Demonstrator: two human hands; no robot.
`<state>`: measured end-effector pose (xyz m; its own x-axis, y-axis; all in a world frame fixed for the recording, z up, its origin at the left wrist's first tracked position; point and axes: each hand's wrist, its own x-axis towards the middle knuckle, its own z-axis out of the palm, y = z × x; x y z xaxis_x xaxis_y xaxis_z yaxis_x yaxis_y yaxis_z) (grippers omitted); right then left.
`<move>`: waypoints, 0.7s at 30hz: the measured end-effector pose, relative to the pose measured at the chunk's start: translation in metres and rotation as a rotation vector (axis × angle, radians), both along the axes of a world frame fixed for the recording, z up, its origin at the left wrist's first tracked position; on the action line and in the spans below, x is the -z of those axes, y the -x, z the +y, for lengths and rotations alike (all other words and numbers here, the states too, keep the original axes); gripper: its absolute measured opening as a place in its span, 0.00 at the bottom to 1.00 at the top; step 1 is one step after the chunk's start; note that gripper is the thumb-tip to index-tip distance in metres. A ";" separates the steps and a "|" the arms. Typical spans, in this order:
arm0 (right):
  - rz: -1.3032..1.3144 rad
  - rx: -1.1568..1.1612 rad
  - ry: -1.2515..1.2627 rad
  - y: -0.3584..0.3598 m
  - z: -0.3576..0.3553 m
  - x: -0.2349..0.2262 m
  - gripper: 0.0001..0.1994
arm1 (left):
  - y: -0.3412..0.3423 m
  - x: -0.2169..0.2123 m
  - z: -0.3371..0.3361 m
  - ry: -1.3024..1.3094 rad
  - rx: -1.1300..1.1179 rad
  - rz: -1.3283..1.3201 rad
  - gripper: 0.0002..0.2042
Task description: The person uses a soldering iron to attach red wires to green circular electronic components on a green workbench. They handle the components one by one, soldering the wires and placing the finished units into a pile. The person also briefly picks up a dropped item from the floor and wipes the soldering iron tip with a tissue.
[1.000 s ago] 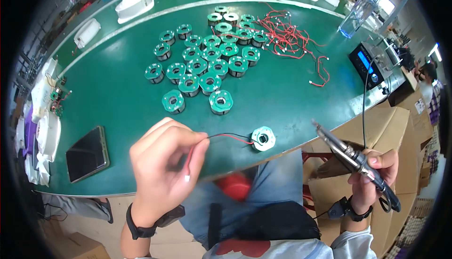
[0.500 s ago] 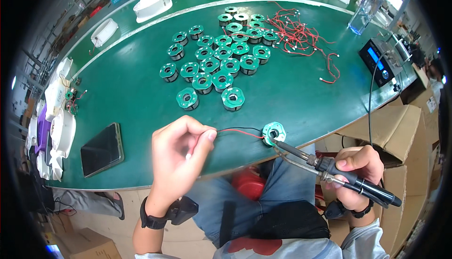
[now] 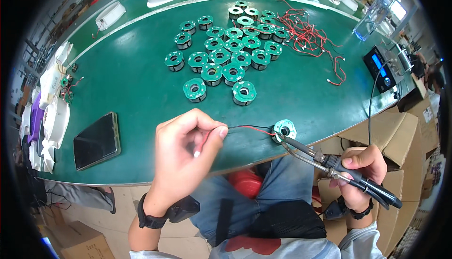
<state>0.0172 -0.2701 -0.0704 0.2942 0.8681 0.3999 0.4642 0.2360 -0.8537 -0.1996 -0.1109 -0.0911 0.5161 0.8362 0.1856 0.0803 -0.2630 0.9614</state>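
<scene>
My left hand (image 3: 190, 153) pinches a red and black wire pair (image 3: 249, 127) between thumb and forefinger, and a small white connector pokes out below the fingers. The wires run right to a motor stator with a green circuit board (image 3: 285, 130) near the table's front edge. Closed round a soldering iron (image 3: 339, 167) with a thin metal tube along its side, my right hand (image 3: 361, 176) holds its tip against the left lower part of that board. Whether the tip touches the wire ends is too small to tell.
Several like stators (image 3: 220, 56) stand in the middle of the green table (image 3: 127, 89). Behind them on the right lies a tangle of red wires (image 3: 306, 33). A soldering station (image 3: 381, 68) is at far right, a phone (image 3: 97, 141) at left, white housings (image 3: 55, 122) along the left edge, cardboard boxes (image 3: 376, 127) below right.
The view has shifted slightly, so most table items sit differently in the picture. My left hand still pinches the wires and the iron's tip stays at the board.
</scene>
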 end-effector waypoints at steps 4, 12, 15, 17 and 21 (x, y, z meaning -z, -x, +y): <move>0.054 -0.016 -0.005 0.002 0.001 -0.001 0.13 | -0.002 0.003 0.000 -0.024 -0.046 -0.061 0.04; 0.033 0.014 0.022 0.002 0.001 -0.003 0.13 | 0.000 0.002 -0.001 -0.024 -0.054 -0.068 0.04; 0.018 0.022 0.026 0.001 0.001 -0.001 0.12 | -0.001 0.004 0.001 -0.018 -0.039 -0.066 0.04; 0.023 0.033 0.037 0.003 0.001 -0.002 0.12 | -0.002 0.005 0.001 -0.017 -0.032 -0.074 0.04; 0.014 0.038 -0.015 0.003 0.002 -0.002 0.12 | 0.000 0.001 0.002 0.014 0.031 0.007 0.02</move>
